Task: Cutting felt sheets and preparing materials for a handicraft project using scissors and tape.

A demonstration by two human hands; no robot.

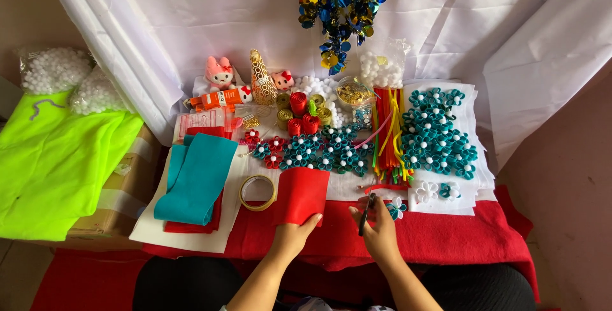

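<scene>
While the left hand (294, 234) grips red felt (301, 195), the right hand (380, 231) grips scissors (366, 214).

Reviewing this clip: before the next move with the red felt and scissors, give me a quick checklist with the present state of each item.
1. Left hand grips the red felt piece at its lower edge: ok.
2. Right hand holds the scissors: ok.
3. Scissors blades open: cannot tell.
4. Scissors touching the felt: not ok, they are apart.
5. Tape roll lies beside the felt, not on it: ok.
6. Small teal flower lies close to the right hand: not ok.
</scene>
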